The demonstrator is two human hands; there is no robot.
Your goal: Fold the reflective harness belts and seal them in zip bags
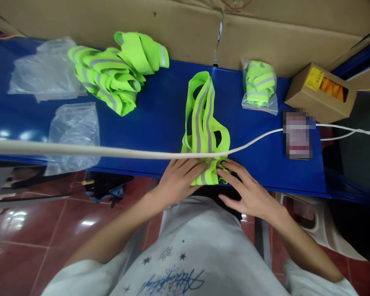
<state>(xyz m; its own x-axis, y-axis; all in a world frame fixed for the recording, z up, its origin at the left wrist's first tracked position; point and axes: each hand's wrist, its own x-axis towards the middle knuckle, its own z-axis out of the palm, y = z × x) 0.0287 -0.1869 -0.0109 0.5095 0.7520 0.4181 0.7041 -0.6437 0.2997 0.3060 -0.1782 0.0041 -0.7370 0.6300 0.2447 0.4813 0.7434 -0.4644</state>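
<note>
A neon-green reflective strap vest with grey stripes lies lengthwise on the blue table, its near end gathered at the front edge. My left hand rests on the left side of that end, fingers stretched flat over the straps. On the other side, my right hand has its fingers spread, with the fingertips touching the vest's right edge. A white cable passes across the view above both hands and hides a narrow strip of the vest.
More green reflective straps are heaped at the back left, beside clear plastic bags. A bagged vest, a cardboard box with orange contents and a blurred-out phone-like device are at the right. Cardboard lines the back.
</note>
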